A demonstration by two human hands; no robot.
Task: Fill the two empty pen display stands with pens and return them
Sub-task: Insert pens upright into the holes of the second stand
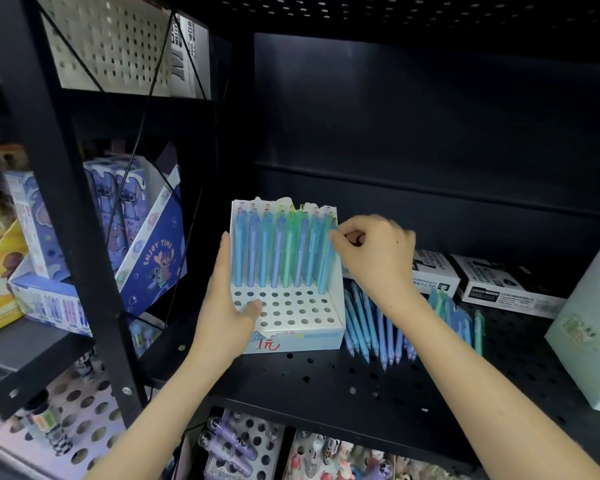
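Note:
A white pen display stand (321,336) sits on the black perforated shelf (326,382). Blue and green pens (278,247) stand upright in its back rows; the front rows of holes hold nothing. My left hand (227,303) grips the stand's left wall, thumb lying on the holed top. My right hand (374,254) pinches the top of the rightmost blue pen (328,265) at the stand's right edge. Loose blue pens (371,327) lie in a heap on the shelf just right of the stand. A second white stand (582,327) shows partly at the far right.
Two black-and-white boxes (499,285) lie behind the loose pens. Left of the black upright post (84,237), purple cartoon stationery boxes (125,216) crowd a neighbouring shelf. More pen displays (243,445) fill the shelf below.

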